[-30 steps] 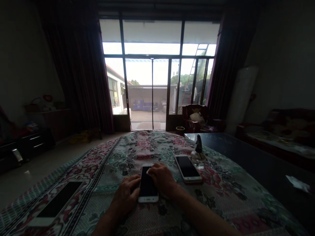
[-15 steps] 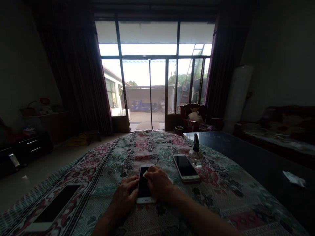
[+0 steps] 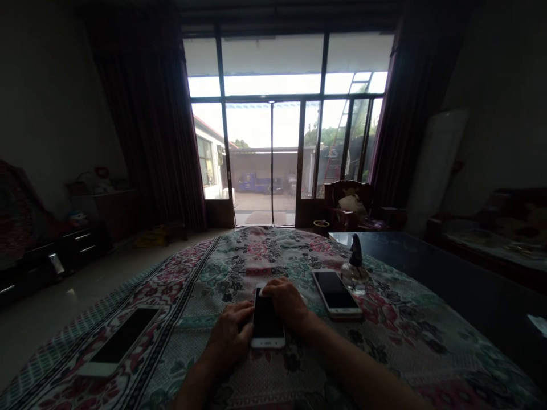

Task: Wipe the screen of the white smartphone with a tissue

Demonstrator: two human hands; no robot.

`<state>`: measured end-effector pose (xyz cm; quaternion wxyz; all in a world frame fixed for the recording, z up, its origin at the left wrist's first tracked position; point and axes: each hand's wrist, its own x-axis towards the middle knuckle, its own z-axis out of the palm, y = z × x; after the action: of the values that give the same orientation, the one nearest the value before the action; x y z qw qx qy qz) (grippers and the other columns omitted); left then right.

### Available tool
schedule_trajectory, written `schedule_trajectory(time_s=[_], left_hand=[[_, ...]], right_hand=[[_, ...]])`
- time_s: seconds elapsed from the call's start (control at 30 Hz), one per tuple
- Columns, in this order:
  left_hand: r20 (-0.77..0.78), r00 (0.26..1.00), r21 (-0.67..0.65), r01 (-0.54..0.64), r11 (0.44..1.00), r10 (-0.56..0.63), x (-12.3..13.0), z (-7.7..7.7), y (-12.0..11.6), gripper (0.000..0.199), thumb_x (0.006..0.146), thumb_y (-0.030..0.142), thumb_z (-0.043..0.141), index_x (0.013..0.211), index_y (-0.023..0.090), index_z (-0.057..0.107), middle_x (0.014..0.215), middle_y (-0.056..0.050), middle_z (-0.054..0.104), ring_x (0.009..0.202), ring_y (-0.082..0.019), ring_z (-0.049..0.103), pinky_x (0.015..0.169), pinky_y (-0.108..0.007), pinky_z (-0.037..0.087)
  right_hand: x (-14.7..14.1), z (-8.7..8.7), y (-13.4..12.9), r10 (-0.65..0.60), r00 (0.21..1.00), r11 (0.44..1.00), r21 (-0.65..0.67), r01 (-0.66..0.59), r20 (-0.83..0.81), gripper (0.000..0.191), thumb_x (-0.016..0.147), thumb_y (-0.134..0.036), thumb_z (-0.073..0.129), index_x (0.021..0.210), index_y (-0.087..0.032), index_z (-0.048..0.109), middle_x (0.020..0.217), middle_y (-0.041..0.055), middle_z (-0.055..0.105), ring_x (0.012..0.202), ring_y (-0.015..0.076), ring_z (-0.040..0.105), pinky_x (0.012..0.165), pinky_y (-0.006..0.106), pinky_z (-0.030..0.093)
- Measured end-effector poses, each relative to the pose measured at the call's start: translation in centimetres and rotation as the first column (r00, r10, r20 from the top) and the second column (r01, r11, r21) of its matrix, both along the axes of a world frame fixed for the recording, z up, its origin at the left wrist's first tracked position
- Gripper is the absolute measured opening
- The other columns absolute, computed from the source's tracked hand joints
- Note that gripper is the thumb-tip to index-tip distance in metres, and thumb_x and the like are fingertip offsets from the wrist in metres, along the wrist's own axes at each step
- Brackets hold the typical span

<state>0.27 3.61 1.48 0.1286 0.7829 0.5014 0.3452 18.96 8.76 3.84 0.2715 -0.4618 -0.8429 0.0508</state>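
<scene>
A white-framed smartphone (image 3: pixel 268 327) with a dark screen lies face up on the flowered tablecloth (image 3: pixel 222 364). My left hand (image 3: pixel 231 330) rests against its left edge, fingers curved along the side and thumb near the lower corner. My right hand (image 3: pixel 288 302) reaches over the right edge, its fingers closed on a small white wad (image 3: pixel 263 292), perhaps tissue, pressed to the upper screen. Right of it lies a second white smartphone (image 3: pixel 335 290), beside a clear round bottle (image 3: pixel 355 276) with a black top. On the left lies a third, larger white-framed device (image 3: pixel 123 341) with a dark screen.
A dark glossy tabletop (image 3: pixel 410 259) adjoins the cloth on the right, with a white scrap (image 3: pixel 538 324) at the picture's edge. Beyond stand a wooden armchair (image 3: pixel 348 199) and a glazed door (image 3: pixel 265 171). A low black cabinet (image 3: pixel 81 245) is at the left.
The view has swung slightly left, so everything sits farther right. My right hand has slid with the white wad toward the top end of the screen. The left hand stays at the phone's edge.
</scene>
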Motion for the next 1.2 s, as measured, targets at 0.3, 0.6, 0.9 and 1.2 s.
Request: schedule_trajectory(time_s=[0.3, 0.6, 0.9, 1.2], left_hand=[[-0.015, 1.0, 0.003, 0.013, 1.0, -0.013, 0.1, 0.3, -0.2, 0.039, 0.076, 0.013, 0.054, 0.109, 0.022, 0.073, 0.119, -0.006, 0.068, 0.112, -0.025, 0.058, 0.101, -0.038, 0.043], [-0.057, 0.998, 0.106, 0.042, 0.994, -0.036, -0.1, -0.6, 0.0, 0.041, 0.078, 0.013, 0.051, 0.114, 0.022, 0.07, 0.12, -0.007, 0.067, 0.111, -0.024, 0.058, 0.102, -0.038, 0.043], [-0.065, 0.998, 0.079, 0.031, 0.996, -0.026, 0.2, -0.4, -0.1, 0.041, 0.079, 0.012, 0.051, 0.114, 0.02, 0.07, 0.12, -0.007, 0.066, 0.111, -0.024, 0.057, 0.102, -0.036, 0.042], [-0.063, 0.997, 0.02, 0.043, 0.999, -0.042, 0.2, 0.4, -0.6, 0.043, 0.078, 0.011, 0.051, 0.114, 0.025, 0.071, 0.121, -0.003, 0.066, 0.113, -0.023, 0.055, 0.103, -0.037, 0.041]], right_hand=[[-0.7, -0.4, 1.6, -0.1, 0.995, 0.994, 0.031, 0.101, -0.006, 0.031, 0.085, -0.011, 0.048, 0.094, -0.023, 0.075, 0.102, 0.0047, 0.07, 0.098, 0.0185, 0.057, 0.088, 0.025, 0.039], [-0.6, -0.8, 1.5, -0.092, 0.992, 0.995, 0.038, 0.095, -0.084, 0.03, 0.085, -0.009, 0.048, 0.092, -0.022, 0.074, 0.098, 0.0044, 0.07, 0.095, 0.0168, 0.057, 0.089, 0.024, 0.039], [-0.2, -0.7, 0.4, -0.033, 0.997, 0.999, 0.035, 0.035, -0.063, 0.032, 0.085, -0.008, 0.047, 0.095, -0.023, 0.074, 0.098, 0.0044, 0.07, 0.095, 0.0168, 0.057, 0.091, 0.026, 0.039], [1.9, -0.6, -6.1, 0.161, 0.981, 0.987, -0.006, -0.162, -0.105, 0.034, 0.086, -0.008, 0.047, 0.101, -0.026, 0.072, 0.098, 0.0027, 0.068, 0.094, 0.0171, 0.056, 0.086, 0.027, 0.042]])
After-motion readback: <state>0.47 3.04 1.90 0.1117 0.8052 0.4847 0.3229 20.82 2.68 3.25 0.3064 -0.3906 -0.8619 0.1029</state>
